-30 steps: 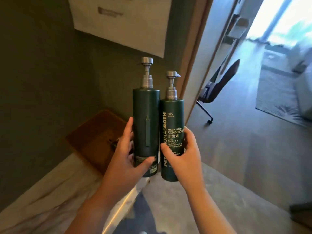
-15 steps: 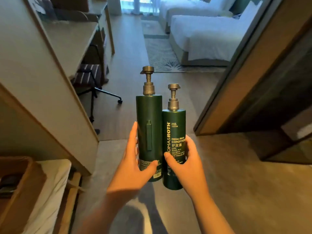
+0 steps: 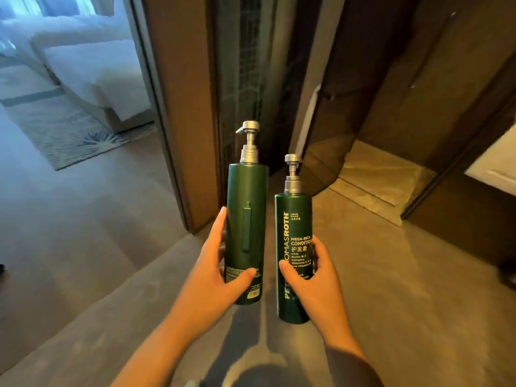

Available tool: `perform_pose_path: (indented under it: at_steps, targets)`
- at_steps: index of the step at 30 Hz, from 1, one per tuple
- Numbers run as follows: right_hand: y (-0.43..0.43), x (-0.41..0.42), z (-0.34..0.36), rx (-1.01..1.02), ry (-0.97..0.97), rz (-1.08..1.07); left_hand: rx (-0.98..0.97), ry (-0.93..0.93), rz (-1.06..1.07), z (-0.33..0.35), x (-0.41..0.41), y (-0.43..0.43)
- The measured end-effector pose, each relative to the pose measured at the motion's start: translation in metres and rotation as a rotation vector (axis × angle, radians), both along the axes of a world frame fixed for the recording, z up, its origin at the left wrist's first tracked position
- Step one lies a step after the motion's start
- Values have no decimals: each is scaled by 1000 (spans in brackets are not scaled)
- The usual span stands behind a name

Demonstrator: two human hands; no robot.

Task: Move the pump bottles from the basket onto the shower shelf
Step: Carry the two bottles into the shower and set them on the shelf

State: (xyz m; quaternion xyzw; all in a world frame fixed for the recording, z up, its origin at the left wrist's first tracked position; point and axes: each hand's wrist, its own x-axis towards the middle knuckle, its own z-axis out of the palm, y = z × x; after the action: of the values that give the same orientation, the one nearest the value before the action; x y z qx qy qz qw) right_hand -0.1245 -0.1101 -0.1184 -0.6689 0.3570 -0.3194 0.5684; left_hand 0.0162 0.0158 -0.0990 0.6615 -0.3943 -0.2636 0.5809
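Observation:
I hold two dark green pump bottles upright in front of me, each with a silver pump head. My left hand (image 3: 220,277) is wrapped around the taller bottle (image 3: 247,208), whose back faces me with a barcode low down. My right hand (image 3: 312,286) grips the shorter conditioner bottle (image 3: 291,227), its yellow lettering turned toward me. A narrow gap separates the bottles. No basket or shower shelf is in view.
A dark wooden door frame (image 3: 178,113) stands straight ahead, with a dark glass panel (image 3: 243,65) beside it. To the left lie a bed (image 3: 92,71) and a rug (image 3: 69,129). At the right a lighter stone floor (image 3: 377,177) begins behind a threshold.
My view has swung rightward from the basket corner, past the bedroom, to the doorway and stone floor. Both bottles stay in my hands; they were touching and now sit slightly apart.

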Motion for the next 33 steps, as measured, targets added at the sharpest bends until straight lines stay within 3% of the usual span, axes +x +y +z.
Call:
perform_pose_path:
  at_steps: [7,14,23,33]
  targets:
    - [-69,-34,-21,47,20,-277,81,-33,-141,-19,7,-94]
    - [-158,14,-24,9,11,-464,95,77,-220,-29,64,-194]
    - [-282,83,-7,-67,105,-496,104,7,-315,-23,127,-332]
    - [-406,36,-1,-123,119,-660,111,44,-528,-12,83,-492]
